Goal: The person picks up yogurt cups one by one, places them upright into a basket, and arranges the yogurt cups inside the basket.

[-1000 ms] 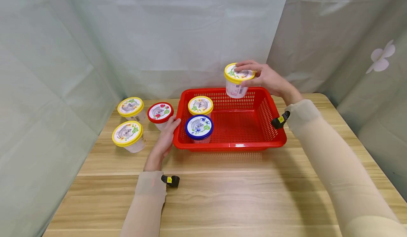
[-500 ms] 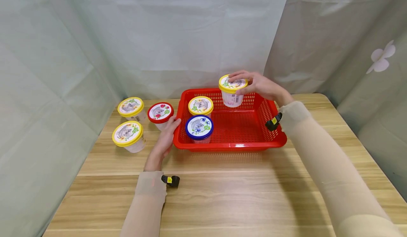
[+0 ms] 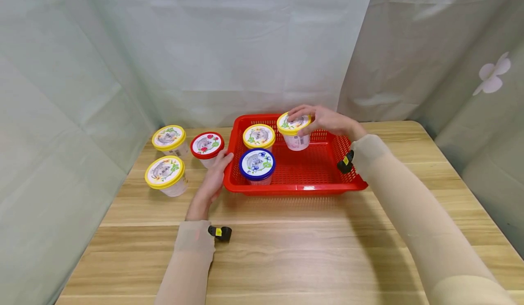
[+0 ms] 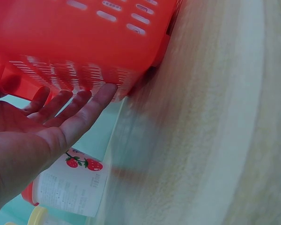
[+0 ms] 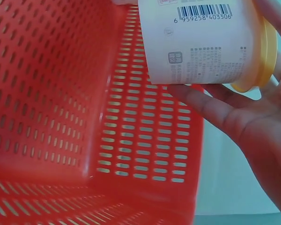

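My right hand grips a white tub by its yellow lid, with fingers over the top and side. The tub is upright, low over the back of the red plastic basket, right of two tubs standing inside. In the right wrist view, the held tub shows its barcode beside the slotted wall. My left hand holds the basket's left rim; in the left wrist view its fingers lie along the outer wall. Inside the basket are a yellow-lidded tub and a blue-lidded tub.
Left of the basket, a red-lidded tub stands close to my left hand. Two more yellow-lidded tubs stand farther left on the wooden table. A pale curtain hangs behind the table.
My right hand has brought the yellow-lidded tub down and slightly left, lower into the basket. The left hand and the basket have stayed in place.
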The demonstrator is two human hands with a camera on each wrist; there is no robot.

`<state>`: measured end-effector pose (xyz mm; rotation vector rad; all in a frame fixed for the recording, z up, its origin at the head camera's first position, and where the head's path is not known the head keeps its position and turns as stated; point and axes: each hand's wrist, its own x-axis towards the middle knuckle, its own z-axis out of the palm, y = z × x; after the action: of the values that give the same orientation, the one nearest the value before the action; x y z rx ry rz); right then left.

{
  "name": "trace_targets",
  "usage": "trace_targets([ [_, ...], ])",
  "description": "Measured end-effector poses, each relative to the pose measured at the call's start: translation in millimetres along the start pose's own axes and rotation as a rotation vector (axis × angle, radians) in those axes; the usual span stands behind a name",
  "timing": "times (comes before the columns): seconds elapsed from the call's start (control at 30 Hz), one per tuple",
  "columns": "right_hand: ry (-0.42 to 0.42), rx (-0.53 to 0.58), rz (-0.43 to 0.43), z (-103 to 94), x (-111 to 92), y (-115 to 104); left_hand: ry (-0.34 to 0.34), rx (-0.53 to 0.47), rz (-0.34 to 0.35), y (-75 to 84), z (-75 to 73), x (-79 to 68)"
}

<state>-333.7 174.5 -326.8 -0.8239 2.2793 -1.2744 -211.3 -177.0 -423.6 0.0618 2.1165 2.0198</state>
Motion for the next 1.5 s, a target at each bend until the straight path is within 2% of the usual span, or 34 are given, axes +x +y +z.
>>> trace_targets([
  [0.53, -0.065, -0.043, 0.101, 15.5, 11, 21, -0.004, -0.027, -0.006, -0.7, 2.6, -1.8],
  [0.77, -0.06, -0.02, 0.089, 20.2, 11, 23, -0.003, -0.045, 0.004, 0.6, 5.1, -1.9],
  [1.07, -0.045, -0.078, 0.107, 17.1, 5, 24, -0.004, -0.031, 0.006, 1.9, 6.3, -1.2],
  [1.3, -0.058, -0.082, 0.082, 23.6, 6, 22, -0.004, -0.037, 0.006, 4.2, 7.2, -2.3],
  [1.5, -0.042, -0.084, 0.103, 28.2, 7, 21, -0.001, -0.049, 0.001, 5.6, 7.3, -1.8],
])
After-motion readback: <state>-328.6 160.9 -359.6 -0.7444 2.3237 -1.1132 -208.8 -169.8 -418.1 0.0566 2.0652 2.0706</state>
